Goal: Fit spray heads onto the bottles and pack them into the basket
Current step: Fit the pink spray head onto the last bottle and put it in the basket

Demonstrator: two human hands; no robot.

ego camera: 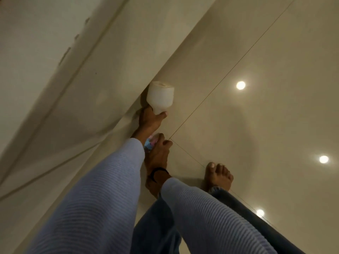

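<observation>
The left hand (149,119) reaches down and forward with its fingers curled round the narrow end of a white bottle (160,98), whose wide end points away from the camera. The bottle hangs low, close to where the pale panel (45,52) on the left meets the floor (256,52); whether it touches either I cannot tell. No spray head shows on it, though the neck is hidden inside the grip.

Just behind, the right hand (158,154) is curled round a small pink and blue thing (149,143); the picture is too blurred to say whether this is a spray head or something else. The two hands are close together, one ahead of the other, but not touching. A black band (157,173) sits on the right wrist, and both arms wear light blue ribbed sleeves (102,189).

Further out are blue jeans (156,226), a bare foot (219,177) on the glossy tiled floor, and round light reflections (240,85) in the tiles.

As for progress, it looks early or mid-way: one bottle is in hand, apparently without a head. No basket and no finished bottles are in view, so how many are packed cannot be judged. Fitting a head on this bottle and putting it in the basket seem to remain
</observation>
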